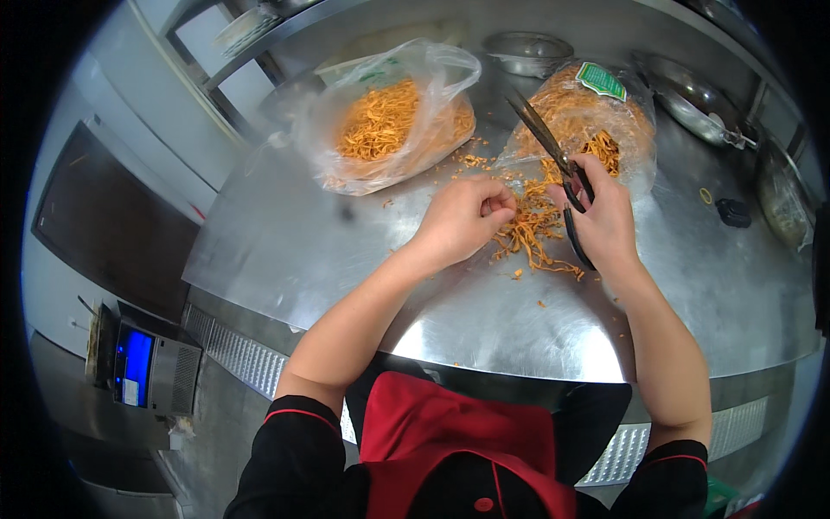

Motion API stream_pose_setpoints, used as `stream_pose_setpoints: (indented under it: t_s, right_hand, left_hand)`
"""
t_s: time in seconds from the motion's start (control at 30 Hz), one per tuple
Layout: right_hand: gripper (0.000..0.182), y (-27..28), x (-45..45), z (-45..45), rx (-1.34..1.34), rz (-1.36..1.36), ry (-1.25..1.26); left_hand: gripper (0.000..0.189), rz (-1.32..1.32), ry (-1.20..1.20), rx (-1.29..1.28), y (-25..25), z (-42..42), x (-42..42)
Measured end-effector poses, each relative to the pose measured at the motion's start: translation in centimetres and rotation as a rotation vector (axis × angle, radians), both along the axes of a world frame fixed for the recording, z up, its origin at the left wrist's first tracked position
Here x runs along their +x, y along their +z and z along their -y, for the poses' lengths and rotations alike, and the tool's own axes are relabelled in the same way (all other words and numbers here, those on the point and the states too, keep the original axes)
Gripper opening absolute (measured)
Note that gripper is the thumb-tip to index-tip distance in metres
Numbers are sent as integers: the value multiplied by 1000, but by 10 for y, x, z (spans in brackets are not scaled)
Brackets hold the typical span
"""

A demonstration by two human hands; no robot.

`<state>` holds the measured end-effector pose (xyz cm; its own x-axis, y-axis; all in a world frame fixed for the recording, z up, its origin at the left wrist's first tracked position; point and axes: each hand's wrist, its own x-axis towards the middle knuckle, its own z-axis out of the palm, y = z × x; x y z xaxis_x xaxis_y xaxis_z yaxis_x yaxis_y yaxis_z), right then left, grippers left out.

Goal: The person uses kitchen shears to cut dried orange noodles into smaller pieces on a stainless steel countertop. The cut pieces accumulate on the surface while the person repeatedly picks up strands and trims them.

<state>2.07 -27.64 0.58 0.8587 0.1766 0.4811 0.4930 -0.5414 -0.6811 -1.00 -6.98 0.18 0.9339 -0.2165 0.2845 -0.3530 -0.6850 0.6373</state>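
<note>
My left hand (463,217) has its thumb and fingertips pinched together on the left edge of a loose pile of thin, dried orange strands (535,237). Little, if anything, of what lies between those fingertips can be seen. Black-handled scissors (548,133) are in my right hand (606,220), at the right side of the pile, their dark blades pointing up and away to the left. Beyond that hand lies a large clear plastic bag (577,117) of the same strands, bearing a green label. Farther left, an open plastic bag (382,123) holds more strands.
Crumbs and short bits (476,160) are scattered over the stainless steel table (311,240). Metal bowls (528,55) and a pan (694,97) stand along the back. A small black case (733,212) and a yellowish ring (705,196) lie at the right.
</note>
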Motion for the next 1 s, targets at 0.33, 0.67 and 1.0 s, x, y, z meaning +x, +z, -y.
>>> stream_pose_setpoints:
  t_s: [0.33,0.67,1.0]
  right_hand:
    - [31,-2,-2,-3,-36,23,2]
    - [30,1,-3,-3,-3,-15,15]
    - [29,-9,1,-6,165,-86,131]
  left_hand:
    - [11,142,9,-41,-20,-1,1]
    - [8,-127,32,-737,-7,-21,0]
    - [7,-120,30,-798,-6,-29,2]
